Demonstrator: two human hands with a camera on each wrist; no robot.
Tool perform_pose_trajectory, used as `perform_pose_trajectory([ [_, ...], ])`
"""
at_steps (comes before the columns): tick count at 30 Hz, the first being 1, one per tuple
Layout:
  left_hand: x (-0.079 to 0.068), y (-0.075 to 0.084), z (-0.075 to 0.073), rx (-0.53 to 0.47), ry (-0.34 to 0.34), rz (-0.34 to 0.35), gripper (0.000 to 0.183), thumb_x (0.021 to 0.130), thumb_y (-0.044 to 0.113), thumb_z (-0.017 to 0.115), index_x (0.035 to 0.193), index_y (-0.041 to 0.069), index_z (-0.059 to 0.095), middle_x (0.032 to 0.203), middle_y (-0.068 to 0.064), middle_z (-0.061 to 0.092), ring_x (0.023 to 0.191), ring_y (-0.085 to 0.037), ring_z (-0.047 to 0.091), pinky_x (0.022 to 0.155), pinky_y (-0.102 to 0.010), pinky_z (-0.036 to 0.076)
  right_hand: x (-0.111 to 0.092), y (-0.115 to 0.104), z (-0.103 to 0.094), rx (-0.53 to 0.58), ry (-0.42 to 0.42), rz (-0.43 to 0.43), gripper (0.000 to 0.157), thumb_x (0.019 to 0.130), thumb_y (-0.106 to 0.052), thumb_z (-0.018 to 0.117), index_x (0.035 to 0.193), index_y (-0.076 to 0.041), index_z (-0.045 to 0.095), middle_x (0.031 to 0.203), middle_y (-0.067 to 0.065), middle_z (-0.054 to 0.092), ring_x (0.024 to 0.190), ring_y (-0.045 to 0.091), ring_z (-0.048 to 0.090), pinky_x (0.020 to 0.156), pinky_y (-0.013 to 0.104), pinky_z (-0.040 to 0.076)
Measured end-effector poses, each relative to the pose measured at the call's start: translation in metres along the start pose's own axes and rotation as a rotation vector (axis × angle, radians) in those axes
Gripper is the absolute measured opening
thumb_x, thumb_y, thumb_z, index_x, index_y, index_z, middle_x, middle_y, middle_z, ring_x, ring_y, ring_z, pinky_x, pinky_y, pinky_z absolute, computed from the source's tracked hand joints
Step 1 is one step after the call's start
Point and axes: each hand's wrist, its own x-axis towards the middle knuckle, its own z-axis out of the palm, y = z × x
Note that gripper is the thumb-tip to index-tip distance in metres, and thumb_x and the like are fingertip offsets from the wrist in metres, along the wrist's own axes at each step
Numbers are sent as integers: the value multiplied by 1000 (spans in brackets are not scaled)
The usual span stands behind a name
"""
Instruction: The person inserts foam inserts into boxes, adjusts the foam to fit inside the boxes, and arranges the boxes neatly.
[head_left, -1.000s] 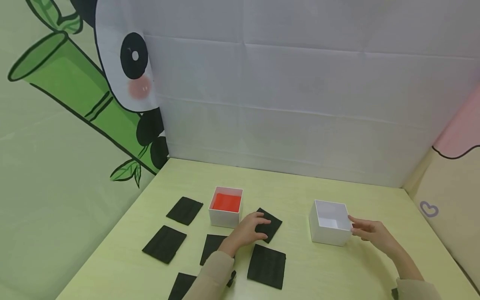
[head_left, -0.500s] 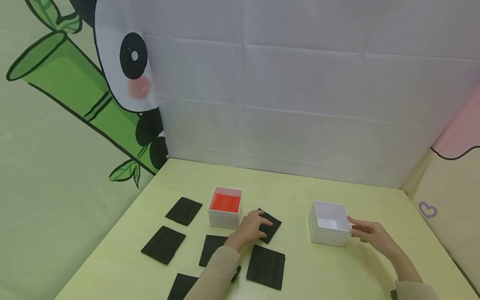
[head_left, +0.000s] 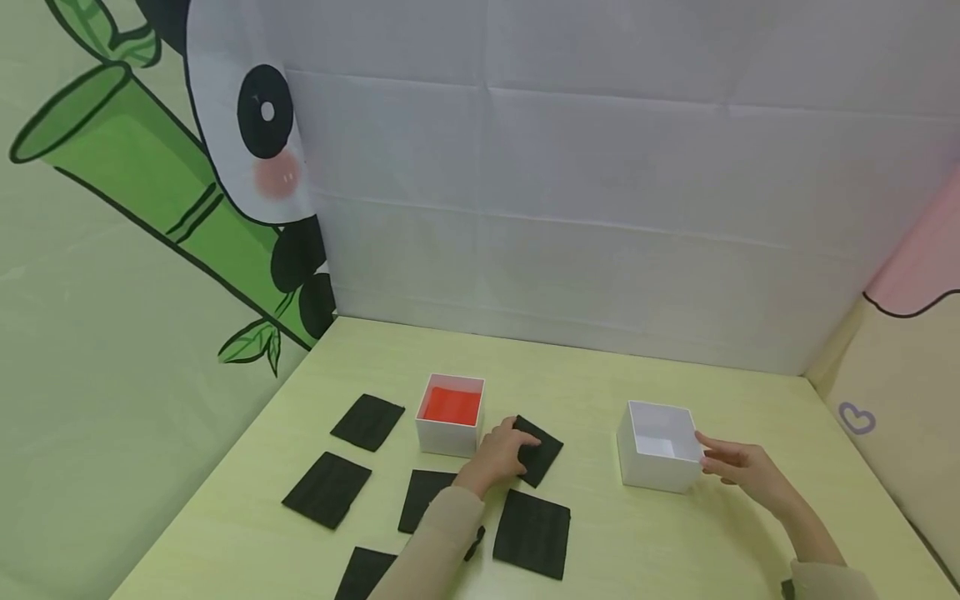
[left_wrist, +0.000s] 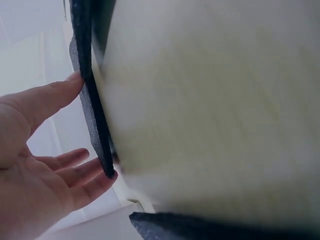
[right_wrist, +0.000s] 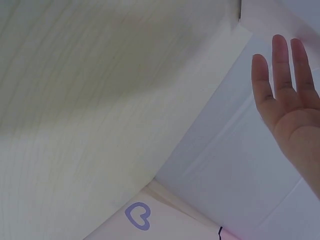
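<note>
In the head view, my left hand (head_left: pixel 498 454) spans a black square sheet (head_left: pixel 542 457) lying on the table right of a white box (head_left: pixel 447 437) with a red layer inside. The left wrist view shows the thumb touching one edge of this black sheet (left_wrist: pixel 94 120) and the fingertips at its far end. My right hand (head_left: pixel 746 473) rests its nearly straight fingers against the right side of a second white box (head_left: pixel 658 468), whose inside shows only white. The right wrist view catches that hand (right_wrist: pixel 292 107) with extended fingers.
Other black squares lie on the pale table (head_left: pixel 600 550): one (head_left: pixel 368 422) at the back left, one (head_left: pixel 327 490) in front of it, one (head_left: pixel 532 534) near the middle. Another (head_left: pixel 424 497) is partly behind the left arm. A white cloth (head_left: pixel 525 250) hangs behind the table.
The left hand has shifted slightly and its fingers have drawn in a little at the left side of the black square. The right hand and both boxes stay put.
</note>
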Motion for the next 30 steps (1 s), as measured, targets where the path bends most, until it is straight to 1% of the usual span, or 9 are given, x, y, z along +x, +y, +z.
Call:
perform_pose_trajectory([
  [4,1,1,-2,53,48,-17,45,66,6,77,108,16,66,127,-20,40,114,-35,39,84,-48,35,0,-1,0,7,-2,12,45,89,-11,55,122,15,40,108,32,53,80,6,60,65,32,48],
  [5,-2,7,-7,65,47,-34,44,66,6,78,107,15,67,126,-20,40,114,-35,39,84,-48,35,0,-2,-1,10,-4,18,45,89,-12,55,122,15,40,109,32,53,80,6,59,65,32,48],
  [9,-2,8,-9,109,87,-32,43,64,6,79,105,14,68,120,-19,46,110,-32,43,80,-46,38,-1,-1,-1,21,-6,33,46,89,-12,54,123,14,39,110,32,52,80,7,59,65,33,48],
  [14,-3,6,-12,25,84,-7,43,68,-1,74,109,7,65,102,-12,54,96,-25,50,80,-34,42,-1,1,-1,38,-5,-4,45,89,-9,54,122,16,38,109,28,55,81,7,60,66,29,48],
  [16,-3,5,-13,-5,87,5,41,70,-3,72,109,5,64,99,-11,56,94,-24,51,81,-32,43,-1,2,-1,63,-9,-36,44,89,-7,54,122,18,38,110,15,58,82,6,60,67,25,47],
  [18,-3,4,-16,-28,95,1,37,72,-4,69,108,4,64,100,-11,58,96,-25,52,83,-33,42,-1,4,-1,107,-20,-70,43,89,-5,53,121,19,38,109,0,60,83,5,61,67,23,48],
  [21,-3,5,-18,-75,118,-21,32,75,-5,66,106,2,64,106,-11,60,102,-27,52,87,-37,40,-1,7,-1,205,-64,-110,41,89,-1,51,122,18,37,106,-14,58,84,8,62,67,28,50],
  [25,-4,9,-23,-155,139,-46,30,77,-6,64,106,1,64,109,-12,59,106,-28,52,87,-38,40,-1,9,-1,291,-104,-132,39,89,3,50,123,18,36,103,-12,61,84,13,63,67,34,50],
  [30,-5,15,-26,-208,165,-52,30,77,-4,65,106,1,64,109,-12,60,104,-27,53,85,-37,43,0,10,0,305,-87,-126,38,89,3,50,123,16,38,102,-12,61,83,13,63,67,30,50],
])
